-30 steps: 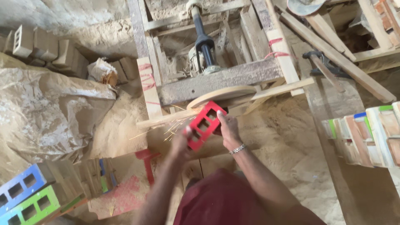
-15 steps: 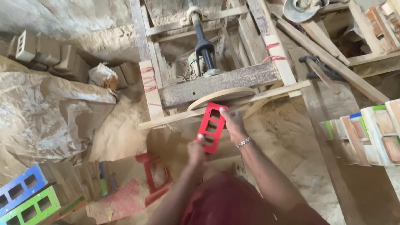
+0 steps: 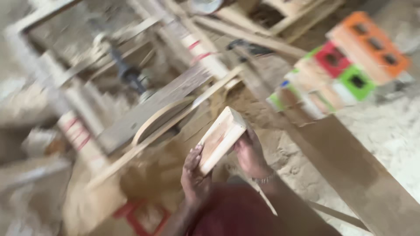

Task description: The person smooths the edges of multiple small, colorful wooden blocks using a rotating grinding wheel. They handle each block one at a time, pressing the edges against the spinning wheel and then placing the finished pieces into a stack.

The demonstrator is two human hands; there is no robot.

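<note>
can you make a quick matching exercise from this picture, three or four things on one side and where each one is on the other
Things:
1. wooden block
2. left hand
3. right hand
4. stack of painted blocks

Places:
A. upper right of the view, beside the long plank
B. gripping the lower left end of the block
C. held up between both hands, bare wood side showing
D. on the block's right side, with a wrist bracelet below it

Pairs: 1-C, 2-B, 3-D, 4-A
</note>
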